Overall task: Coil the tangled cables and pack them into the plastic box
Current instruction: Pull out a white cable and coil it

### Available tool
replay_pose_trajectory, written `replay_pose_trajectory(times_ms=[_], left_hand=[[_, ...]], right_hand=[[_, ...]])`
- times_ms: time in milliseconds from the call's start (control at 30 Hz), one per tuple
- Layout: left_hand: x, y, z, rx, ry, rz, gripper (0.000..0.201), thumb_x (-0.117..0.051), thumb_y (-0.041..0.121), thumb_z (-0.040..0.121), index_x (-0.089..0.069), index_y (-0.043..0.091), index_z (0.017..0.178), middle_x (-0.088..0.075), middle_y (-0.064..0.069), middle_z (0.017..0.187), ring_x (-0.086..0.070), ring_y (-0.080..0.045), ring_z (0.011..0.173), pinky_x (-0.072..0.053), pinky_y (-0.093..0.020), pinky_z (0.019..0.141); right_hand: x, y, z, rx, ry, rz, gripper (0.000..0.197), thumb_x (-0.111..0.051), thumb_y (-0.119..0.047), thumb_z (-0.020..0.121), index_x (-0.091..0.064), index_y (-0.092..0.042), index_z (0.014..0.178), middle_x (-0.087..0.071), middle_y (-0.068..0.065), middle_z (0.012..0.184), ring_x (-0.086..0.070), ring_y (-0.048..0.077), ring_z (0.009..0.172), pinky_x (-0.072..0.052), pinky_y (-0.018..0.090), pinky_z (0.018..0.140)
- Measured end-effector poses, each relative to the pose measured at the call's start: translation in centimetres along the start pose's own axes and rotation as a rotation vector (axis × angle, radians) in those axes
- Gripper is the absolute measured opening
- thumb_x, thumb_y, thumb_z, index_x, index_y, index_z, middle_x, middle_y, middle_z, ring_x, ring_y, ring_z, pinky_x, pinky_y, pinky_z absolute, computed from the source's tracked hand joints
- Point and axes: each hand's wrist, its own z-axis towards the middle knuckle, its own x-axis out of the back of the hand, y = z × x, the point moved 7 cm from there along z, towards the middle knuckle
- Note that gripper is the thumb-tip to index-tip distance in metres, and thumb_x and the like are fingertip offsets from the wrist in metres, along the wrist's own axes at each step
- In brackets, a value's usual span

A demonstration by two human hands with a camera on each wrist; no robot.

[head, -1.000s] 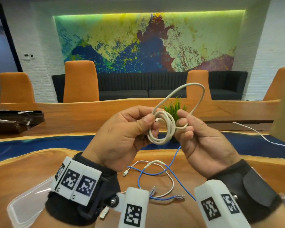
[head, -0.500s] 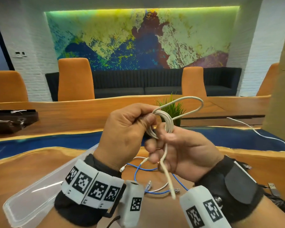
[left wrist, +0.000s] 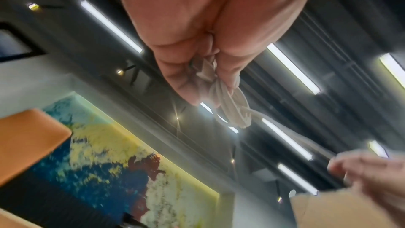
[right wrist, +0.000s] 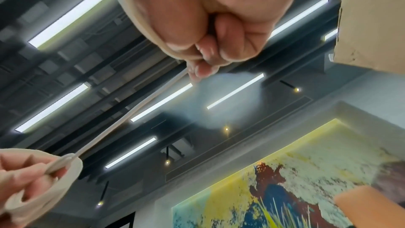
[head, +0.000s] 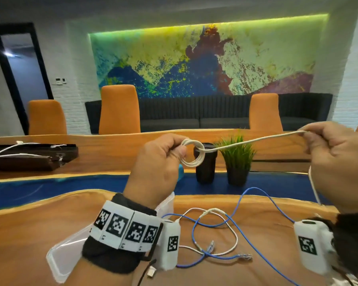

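Head view: left hand (head: 157,162) pinches cream cable (head: 194,153) coil (right hand (head: 337,162) pinches its strand).

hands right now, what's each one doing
Left hand: closed, pinching the coiled loops of the cream cable.
Right hand: closed, pinching the cream cable's free length, stretched out from the coil.

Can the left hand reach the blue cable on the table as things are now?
Probably not yet: the left hand grips the white cable coil, so it is busy. The blue cable lies uncovered below.
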Motion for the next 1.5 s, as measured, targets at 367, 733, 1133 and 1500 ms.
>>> replay_pose_trajectory(times_ms=[367,733,1133,1500], left_hand=[[1.1,-3.5,-0.4,0.422,0.068,-0.296,0.020,-0.055,0.016,0.098,-0.072,0.022,0.090,-0.073,0.000,0.083,-0.067,-0.018,0.082,-0.058,-0.033,0.074],[-2.1,-0.4,-0.8,0.417,-0.096,-0.534,0.019,-0.054,0.017,0.098,-0.072,0.013,0.103,-0.075,-0.009,0.093,-0.067,-0.015,0.081,-0.057,-0.022,0.069],[-3.3,1.1,-1.2,0.317,-0.170,-0.451,0.020,-0.051,0.014,0.099,-0.071,0.019,0.100,-0.074,-0.002,0.086,-0.068,-0.008,0.076,-0.057,-0.021,0.068],[-3.4,1.4,-1.2,0.305,-0.248,-0.560,0.022,-0.050,0.014,0.098,-0.072,0.017,0.099,-0.073,-0.007,0.088,-0.065,-0.010,0.075,-0.054,-0.020,0.064]], right_hand=[[-3.8,-2.2,-2.0,-0.024,-0.265,0.099,0.018,-0.066,-0.014,0.090,-0.067,-0.028,0.078,-0.065,-0.011,0.071,-0.060,0.013,0.068,-0.045,0.025,0.063],[-6.7,-2.4,-3.9,-0.160,-0.291,0.299,0.010,-0.071,-0.018,0.086,-0.073,-0.026,0.080,-0.065,-0.002,0.079,-0.063,0.015,0.070,-0.056,0.030,0.063],[-8.7,-2.5,-5.2,-0.892,-0.286,1.423,0.018,-0.048,-0.006,0.098,-0.066,-0.008,0.099,-0.070,0.008,0.077,-0.067,0.011,0.063,-0.057,0.020,0.056],[-9.4,-2.5,-5.5,-1.068,-0.309,1.688,0.019,-0.052,-0.012,0.094,-0.063,-0.008,0.109,-0.064,0.003,0.078,-0.060,0.007,0.058,-0.052,0.016,0.051]])
